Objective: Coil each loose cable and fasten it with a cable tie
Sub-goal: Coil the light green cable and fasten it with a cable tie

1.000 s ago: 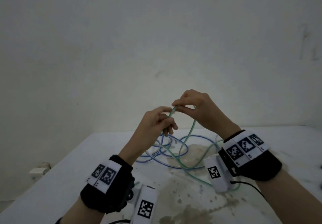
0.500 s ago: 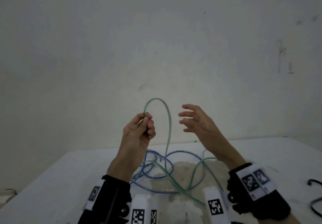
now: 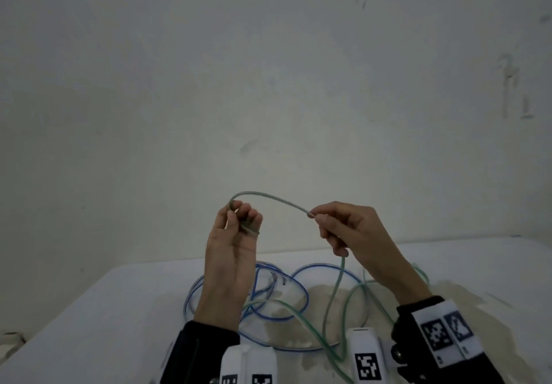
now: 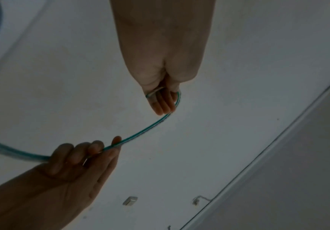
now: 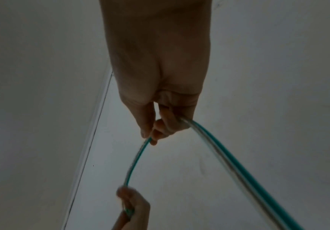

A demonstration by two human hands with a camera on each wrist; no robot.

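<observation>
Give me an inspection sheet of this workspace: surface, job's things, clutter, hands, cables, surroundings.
Surface: white table with a brownish stain in the middle.
Job's things: thin clear tube-like cable with a green stripe, partly lifted; similar blue-striped cable lying in loose loops on the table. No cable tie seen.
Clutter: nothing seen.
Hands: left hand grips the green cable near its end; right hand pinches it further along, an arch between them.
Cables: the green cable's slack drops from the right hand to the table and crosses the blue loops; neither is coiled.
Surroundings: plain pale wall with faint scuffs.
</observation>
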